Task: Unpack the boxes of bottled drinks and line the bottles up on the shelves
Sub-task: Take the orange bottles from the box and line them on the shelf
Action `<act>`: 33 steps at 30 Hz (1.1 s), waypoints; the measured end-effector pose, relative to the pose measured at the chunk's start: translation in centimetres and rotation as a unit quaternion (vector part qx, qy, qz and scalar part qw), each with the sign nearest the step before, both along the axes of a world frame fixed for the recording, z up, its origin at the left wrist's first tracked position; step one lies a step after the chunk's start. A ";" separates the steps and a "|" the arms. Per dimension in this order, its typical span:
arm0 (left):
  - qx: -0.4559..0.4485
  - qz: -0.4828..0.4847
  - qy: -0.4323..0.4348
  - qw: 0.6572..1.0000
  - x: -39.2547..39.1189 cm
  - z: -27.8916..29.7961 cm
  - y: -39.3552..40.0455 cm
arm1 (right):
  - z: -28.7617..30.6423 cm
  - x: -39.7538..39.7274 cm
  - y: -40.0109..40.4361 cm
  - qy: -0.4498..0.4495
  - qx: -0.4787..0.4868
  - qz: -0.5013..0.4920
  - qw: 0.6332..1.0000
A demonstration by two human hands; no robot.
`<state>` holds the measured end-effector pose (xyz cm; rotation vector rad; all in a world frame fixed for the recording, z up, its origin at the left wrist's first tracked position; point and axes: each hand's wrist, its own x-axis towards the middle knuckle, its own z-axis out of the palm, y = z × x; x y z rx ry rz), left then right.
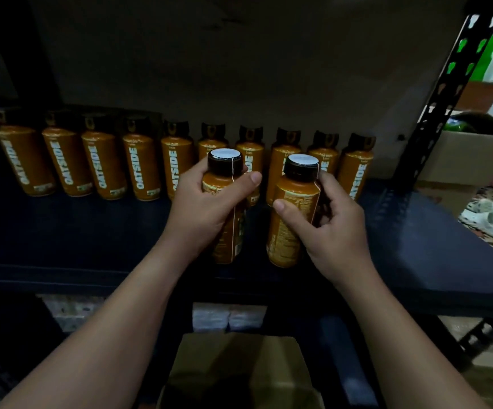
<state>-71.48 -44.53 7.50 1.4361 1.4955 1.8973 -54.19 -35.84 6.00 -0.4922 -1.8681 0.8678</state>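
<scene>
Left hand [206, 208]: gripped left bottle [224, 184]
Right hand [330, 222]: gripped right bottle [296, 190]
Shelf [91, 231]: held bottle row [139, 166]

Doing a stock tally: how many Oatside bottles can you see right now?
12: ten in the back row on the shelf, one in the left hand, one in the right hand. Others may be hidden.

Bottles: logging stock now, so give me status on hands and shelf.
Left hand grips one Oatside bottle, right hand another. Both over shelf, before back row. Nothing blocking.
</scene>
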 end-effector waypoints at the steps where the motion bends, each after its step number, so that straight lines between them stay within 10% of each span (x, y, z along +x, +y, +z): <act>1: -0.006 -0.003 0.001 1.000 -0.3 -0.1 0.4 | -0.2 -0.4 0.4 0.006 -0.007 -0.003 1.000; 33: -0.101 -0.050 -0.035 0.993 -3.1 -2.2 -0.5 | -1.5 -1.0 3.0 -0.078 -0.101 0.016 0.992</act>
